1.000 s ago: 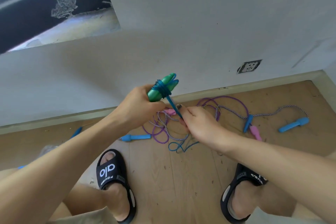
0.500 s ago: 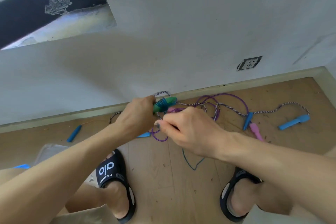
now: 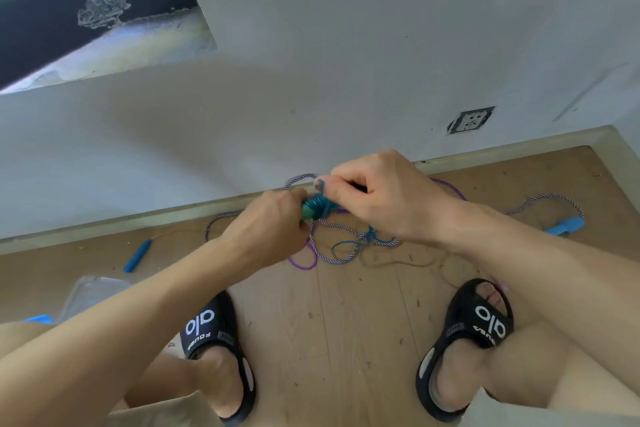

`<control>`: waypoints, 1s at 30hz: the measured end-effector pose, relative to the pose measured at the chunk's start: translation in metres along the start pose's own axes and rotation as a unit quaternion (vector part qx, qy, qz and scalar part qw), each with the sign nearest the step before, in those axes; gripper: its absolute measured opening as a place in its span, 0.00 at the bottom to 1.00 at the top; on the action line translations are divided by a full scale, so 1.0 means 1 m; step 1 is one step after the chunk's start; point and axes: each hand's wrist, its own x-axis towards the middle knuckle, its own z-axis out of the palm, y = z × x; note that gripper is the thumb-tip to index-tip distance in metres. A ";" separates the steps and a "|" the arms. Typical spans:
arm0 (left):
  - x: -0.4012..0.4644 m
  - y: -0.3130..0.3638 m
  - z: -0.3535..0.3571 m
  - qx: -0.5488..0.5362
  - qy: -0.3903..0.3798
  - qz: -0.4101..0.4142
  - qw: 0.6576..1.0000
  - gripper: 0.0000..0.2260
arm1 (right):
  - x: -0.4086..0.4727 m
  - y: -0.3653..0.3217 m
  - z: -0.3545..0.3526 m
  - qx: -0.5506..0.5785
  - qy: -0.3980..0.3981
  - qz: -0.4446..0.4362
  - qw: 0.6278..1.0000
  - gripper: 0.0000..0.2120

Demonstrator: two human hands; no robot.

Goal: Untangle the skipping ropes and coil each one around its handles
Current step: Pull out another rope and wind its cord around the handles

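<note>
My left hand (image 3: pixel 277 224) grips the green handles (image 3: pixel 313 209), which carry several turns of teal rope. Just above and to the right, my right hand (image 3: pixel 377 198) pinches the teal rope (image 3: pixel 322 185) over the handles. The slack teal rope (image 3: pixel 360 243) lies knotted on the floor below my right wrist. A striped white-and-purple rope (image 3: pixel 332 258) and a purple rope (image 3: pixel 303 263) lie tangled beneath my hands. One blue handle (image 3: pixel 564 227) lies at the right and another blue handle (image 3: pixel 138 255) at the left.
The wall and skirting board run just behind the ropes, with a socket (image 3: pixel 471 120) at the right. My feet in black slippers (image 3: pixel 218 340) (image 3: pixel 474 333) stand on the wooden floor. A clear plastic bag (image 3: pixel 90 291) lies at the left.
My right hand has swung from below the green handles up over them, carrying the teal rope round. The handles dropped lower, and the loose teal rope on the floor has shortened.
</note>
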 end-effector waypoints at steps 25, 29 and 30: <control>-0.013 0.037 0.005 0.013 -0.008 0.070 0.997 0.05 | 0.011 0.002 -0.011 -0.150 -0.002 -0.040 0.988 0.22; -0.026 0.046 -0.006 0.005 0.008 0.127 0.992 0.06 | 0.023 0.016 -0.016 -0.156 -0.047 0.000 0.987 0.24; -0.030 0.048 -0.009 -0.005 0.012 0.138 0.990 0.06 | 0.024 0.019 -0.016 -0.148 -0.063 0.009 0.987 0.24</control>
